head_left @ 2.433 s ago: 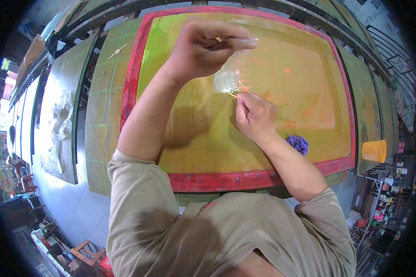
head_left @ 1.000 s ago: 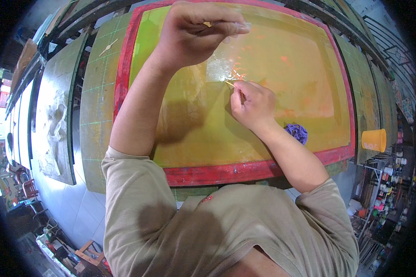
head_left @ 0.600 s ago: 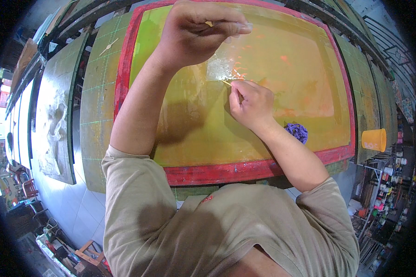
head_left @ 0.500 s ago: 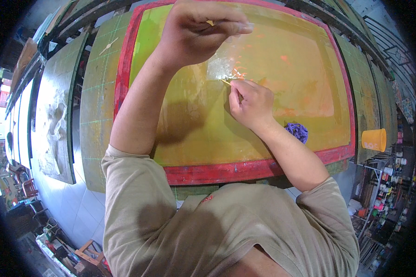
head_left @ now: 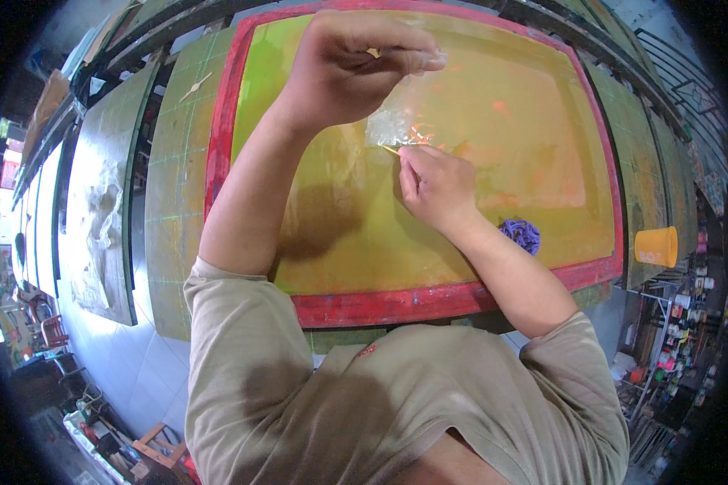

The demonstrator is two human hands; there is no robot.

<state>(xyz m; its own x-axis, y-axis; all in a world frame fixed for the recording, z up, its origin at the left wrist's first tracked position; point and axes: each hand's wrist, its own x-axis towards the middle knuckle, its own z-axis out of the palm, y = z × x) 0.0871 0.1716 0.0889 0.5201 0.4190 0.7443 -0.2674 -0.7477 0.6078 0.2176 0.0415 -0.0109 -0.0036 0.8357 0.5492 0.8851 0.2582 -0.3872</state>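
A screen-printing frame (head_left: 396,305) with red edges and yellow-green mesh (head_left: 340,255) lies in front of me. My right hand (head_left: 438,184) rests low over its middle, closed in a pinch around a thin yellow stick (head_left: 390,150). The stick's tip is at the lower edge of a pale, shiny patch (head_left: 388,128) on the mesh, near small orange marks. Raised above the screen's far left part, my left hand (head_left: 352,69) has its fingers pressed together in a pinch. What they hold, if anything, is too small to make out.
A crumpled purple cloth (head_left: 520,236) lies on the screen beside my right forearm. At the right, a yellow cup (head_left: 655,246) stands near the board's edge. Long green-lined boards (head_left: 174,170) flank the frame, and a crinkled clear sheet (head_left: 101,218) covers one at the left.
The stick's tip has shifted slightly left and down across the mesh. My left hand has come slightly lower in view, still pinched. The whole view has shifted a little.
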